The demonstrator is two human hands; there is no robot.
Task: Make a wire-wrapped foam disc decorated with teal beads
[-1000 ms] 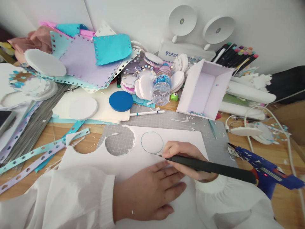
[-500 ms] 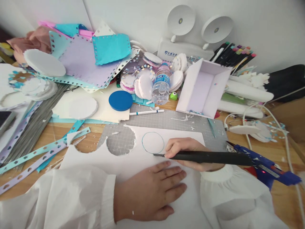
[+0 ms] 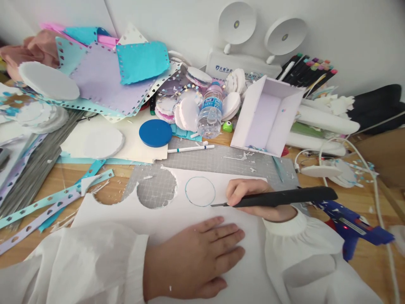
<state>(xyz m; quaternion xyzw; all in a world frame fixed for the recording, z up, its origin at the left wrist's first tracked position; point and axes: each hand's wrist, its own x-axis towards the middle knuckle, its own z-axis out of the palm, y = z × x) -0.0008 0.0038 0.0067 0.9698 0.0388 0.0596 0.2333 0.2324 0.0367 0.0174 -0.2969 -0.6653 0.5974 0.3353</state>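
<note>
On the white sheet (image 3: 164,228), just beyond the fingers of the left hand (image 3: 193,259), the blue-green circle (image 3: 200,191) is met at its lower right edge by the blade tip of a black cutter (image 3: 291,196). The cutter is gripped by the closed right hand (image 3: 253,198), while the left hand is laid open and flat on the sheet. Compared with half a second earlier, the tip is shifted rightward along the outline from the circle's bottom, and the rear of the handle is swung upward, so that more of the blue glue gun (image 3: 354,226) is left uncovered. The blade is thus placed at a different stretch of the line; whether the sheet is pierced there cannot be told. The round opening (image 3: 156,190) to the circle's left is unchanged, with the grey cutting mat (image 3: 202,159) seen through it. On the twin-lamp unit (image 3: 210,63), a small blue shield emblem is followed by dark Chinese characters, the first read as 天 and the rest too small to be read with certainty. White characters are printed on the blue label of the water bottle (image 3: 210,116), but the brand cannot be made out.
</note>
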